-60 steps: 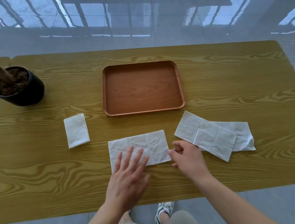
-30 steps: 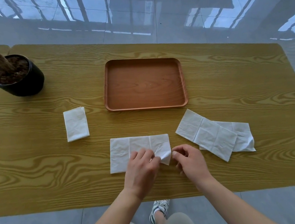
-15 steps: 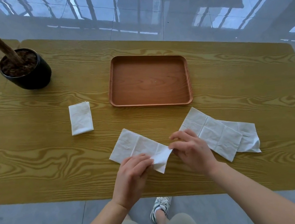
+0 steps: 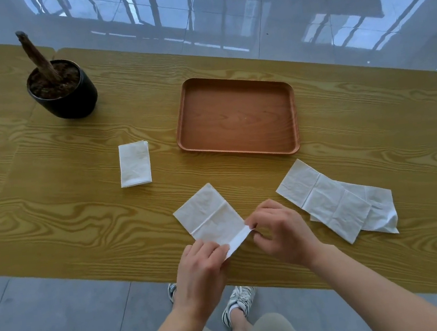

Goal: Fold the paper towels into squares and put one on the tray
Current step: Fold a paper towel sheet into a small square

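A white paper towel strip lies slanted on the wooden table near the front edge. My left hand and my right hand each pinch a corner of its near end, which is lifted off the table. A folded paper towel lies flat to the left. Two unfolded paper towels overlap at the right. The brown wooden tray sits behind them in the middle with nothing in it.
A black pot with soil and a cut stem stands at the back left. The table's front edge runs just below my hands, with grey floor and my shoes beyond it. A glossy tiled floor lies behind the table.
The strip lay flat under my left palm. Both hands then pinched its right end, swung it to a slant and lifted that end. The camera view drifted left.
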Tool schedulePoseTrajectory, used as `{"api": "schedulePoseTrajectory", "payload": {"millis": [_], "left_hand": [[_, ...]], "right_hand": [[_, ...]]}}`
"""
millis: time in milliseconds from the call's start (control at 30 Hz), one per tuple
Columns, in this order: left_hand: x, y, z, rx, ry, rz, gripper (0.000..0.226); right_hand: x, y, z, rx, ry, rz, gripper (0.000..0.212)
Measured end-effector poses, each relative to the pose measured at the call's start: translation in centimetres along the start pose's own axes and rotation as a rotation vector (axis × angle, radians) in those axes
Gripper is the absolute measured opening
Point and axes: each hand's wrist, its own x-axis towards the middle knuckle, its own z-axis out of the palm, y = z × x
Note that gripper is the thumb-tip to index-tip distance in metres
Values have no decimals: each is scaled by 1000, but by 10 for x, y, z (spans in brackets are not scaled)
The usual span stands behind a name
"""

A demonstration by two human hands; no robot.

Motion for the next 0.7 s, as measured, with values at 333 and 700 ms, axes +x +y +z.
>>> {"api": "schedulePoseTrajectory", "payload": {"millis": [333, 700], "left_hand": [[-5, -1, -2, -257, 38, -486, 22], [0, -5, 0, -114, 247, -438, 44]], "right_hand": [[12, 7, 3, 206, -146, 155, 18], [27, 0, 17, 159, -50, 220, 52]]}}
